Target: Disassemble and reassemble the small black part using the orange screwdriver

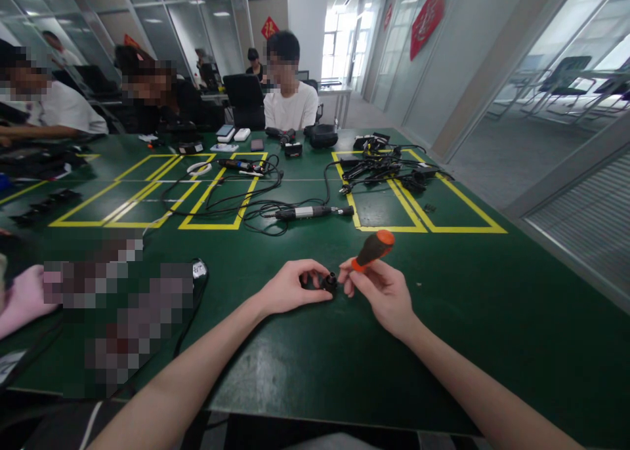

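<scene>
My left hand (295,286) rests low on the green table (285,365), its thumb and fingers curled round a small black round part (329,283) with a short stub on top. What exactly the part is, I cannot make out. To its right, my right hand (386,296) grips a screwdriver (375,250) with an orange and black handle. The handle tilts up to the right, and its shaft is hidden by the fingers. The right fingertips are close beside the black part; whether they touch it I cannot tell.
Beyond my hands lies a corded electric screwdriver (310,212) with looping black cables. A heap of black cables (388,168) sits at the back right, inside yellow tape outlines (467,229). Blurred-out items (147,325) lie at the left. People (290,102) sit around the far side.
</scene>
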